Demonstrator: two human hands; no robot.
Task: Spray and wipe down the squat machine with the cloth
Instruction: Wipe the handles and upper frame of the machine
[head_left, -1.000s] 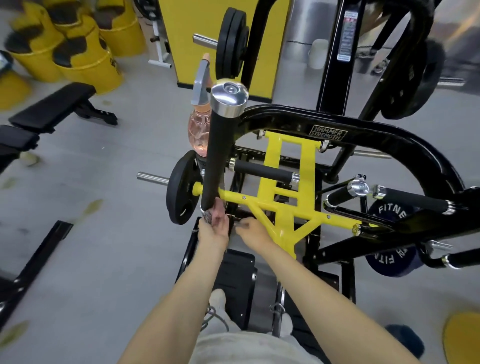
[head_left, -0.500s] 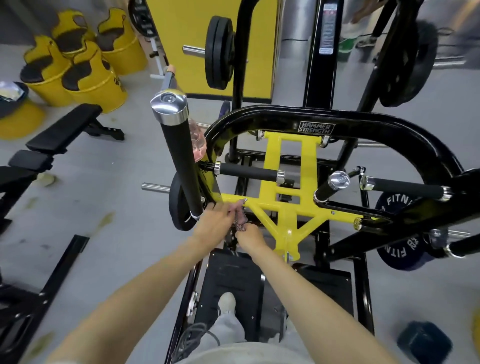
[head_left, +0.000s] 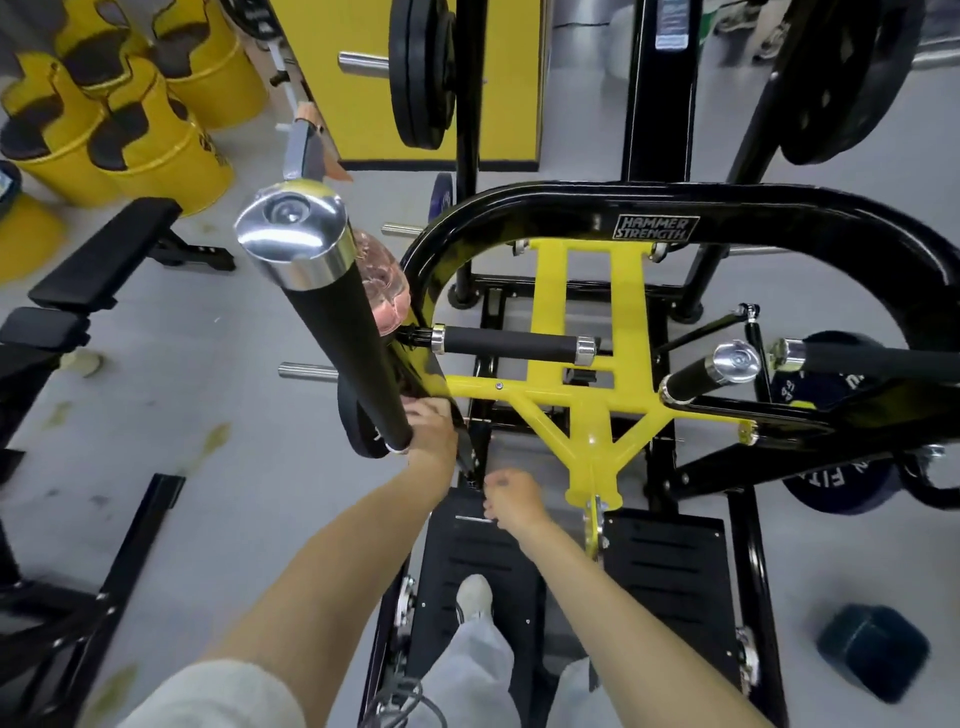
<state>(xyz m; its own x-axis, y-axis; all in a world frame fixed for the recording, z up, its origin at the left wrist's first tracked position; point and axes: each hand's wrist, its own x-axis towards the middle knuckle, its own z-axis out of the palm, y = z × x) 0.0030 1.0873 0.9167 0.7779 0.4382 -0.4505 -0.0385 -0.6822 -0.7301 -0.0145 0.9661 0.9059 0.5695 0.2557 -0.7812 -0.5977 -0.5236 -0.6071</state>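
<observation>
**Both hands low at the handle's foot, cloth out of sight**

The squat machine (head_left: 779, 218) fills most of the view. Its black arched frame is cut off at the right edge, and the uprights run out of the top. A yellow inner frame (head_left: 592, 395) sits under the arch, and the black footplates (head_left: 670, 561) lie at the bottom, partly covered by the person's legs and one pale shoe (head_left: 474, 595). To the left of the machine, a black weight bench (head_left: 104, 249) stands on the floor with yellow drums (head_left: 156, 156) behind it.

A long black handle (head_left: 353, 343) with a chrome cap leans toward the camera from the frame's left side, hiding much of what lies behind it. The spray bottle (head_left: 387, 291) is there, against the left bend of the arch. Only part of its pink body and its grey trigger head show, and what holds it up is covered.

The left hand (head_left: 434, 431) is at the foot of that handle, touching the frame. Its fingers are tucked behind the metal, so its grip cannot be told. The right hand (head_left: 514, 496) hovers over the far edge of the left footplate, fingers curled under. Whether they close on anything is hidden. The cloth cannot be made out in either hand.
</observation>
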